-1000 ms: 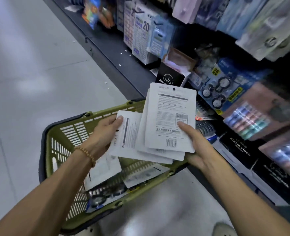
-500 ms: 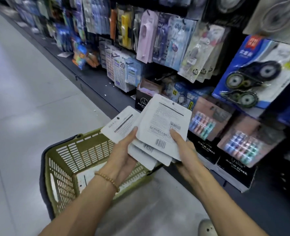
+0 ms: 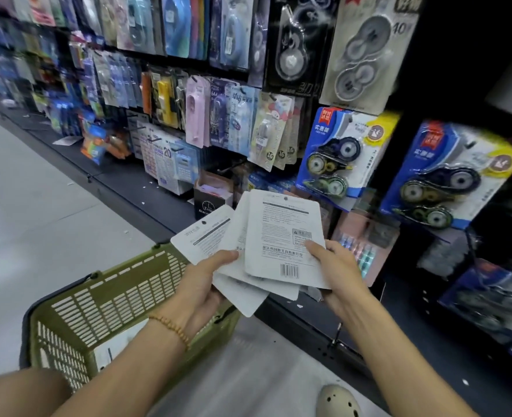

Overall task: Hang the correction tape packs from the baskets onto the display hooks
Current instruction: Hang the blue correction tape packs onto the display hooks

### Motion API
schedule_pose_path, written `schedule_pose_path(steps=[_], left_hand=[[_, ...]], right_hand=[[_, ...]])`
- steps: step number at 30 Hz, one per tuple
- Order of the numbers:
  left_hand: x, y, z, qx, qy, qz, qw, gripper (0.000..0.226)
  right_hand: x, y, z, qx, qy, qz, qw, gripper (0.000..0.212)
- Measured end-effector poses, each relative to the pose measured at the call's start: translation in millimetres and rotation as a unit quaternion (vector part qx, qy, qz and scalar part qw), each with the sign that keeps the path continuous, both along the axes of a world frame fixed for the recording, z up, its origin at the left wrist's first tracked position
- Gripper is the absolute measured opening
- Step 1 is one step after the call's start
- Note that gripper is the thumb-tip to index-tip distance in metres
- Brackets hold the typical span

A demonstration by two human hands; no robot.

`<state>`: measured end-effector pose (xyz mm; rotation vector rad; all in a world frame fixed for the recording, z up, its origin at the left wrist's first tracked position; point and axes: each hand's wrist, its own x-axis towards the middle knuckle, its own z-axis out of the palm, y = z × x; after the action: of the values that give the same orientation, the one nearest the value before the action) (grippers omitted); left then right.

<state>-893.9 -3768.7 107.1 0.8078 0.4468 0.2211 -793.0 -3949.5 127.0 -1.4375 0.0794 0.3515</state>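
Several correction tape packs are fanned out between my hands, white printed backs toward me, above the far corner of the green basket. My left hand grips the lower packs from the left, thumb on top. My right hand holds the top pack at its right edge, thumb pressed beside the warning label. Straight ahead, blue correction tape packs hang on display hooks, with another blue pack to their right. One white pack lies in the basket bottom.
The hook wall is crowded with hanging stationery packs. A dark base shelf runs along the floor below, carrying black alarm clock boxes. Grey floor lies on the left. A pale shoe shows at the bottom.
My hands have lifted the fanned packs up and away from the basket toward the hook wall, and my view has risen from the basket to the hanging displays.
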Motion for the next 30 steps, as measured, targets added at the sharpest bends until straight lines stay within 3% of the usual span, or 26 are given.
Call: schedule_pose_path(steps=[5,11,16,18,20,22,26,27,30], left_hand=[[-4.3,-14.1,12.4,-0.023,0.002,-0.064,0.998,0.044],[-1.0,-32.8,26.6,-0.022,0.013,-0.148,0.989,0.045],[5.6,-49.0,22.6,0.009,0.036,-0.128,0.991,0.055],[8.1,-51.8,20.0,0.034,0.043,-0.095,0.994,0.051],[10.3,-53.5,19.4,0.056,0.045,-0.064,0.995,0.045],[12.1,-58.1,23.0,0.059,0.03,-0.053,0.996,0.043],[15.3,-69.3,34.5,0.027,-0.015,-0.057,0.998,0.051],[15.6,-69.8,35.7,0.019,-0.023,-0.058,0.998,0.057],[15.2,-66.2,35.6,0.012,-0.029,-0.068,0.997,0.059]], right_hand=[[6.7,-25.2,5.9,0.091,0.023,-0.05,0.994,0.019],[6.2,-53.4,18.7,0.021,-0.017,0.03,0.999,0.012],[7.1,-73.5,37.3,-0.028,-0.083,-0.06,0.994,0.015],[5.6,-81.4,53.8,-0.07,-0.181,-0.119,0.974,0.01],[-1.2,-83.0,68.8,-0.152,-0.319,-0.119,0.928,0.015],[-13.5,-72.8,73.2,-0.234,-0.416,-0.068,0.876,0.014],[-36.8,-43.4,46.7,-0.353,-0.502,0.074,0.786,0.013],[-37.9,-40.3,42.3,-0.365,-0.506,0.096,0.775,0.018],[-33.2,-42.1,47.4,-0.342,-0.462,0.099,0.812,0.017]])
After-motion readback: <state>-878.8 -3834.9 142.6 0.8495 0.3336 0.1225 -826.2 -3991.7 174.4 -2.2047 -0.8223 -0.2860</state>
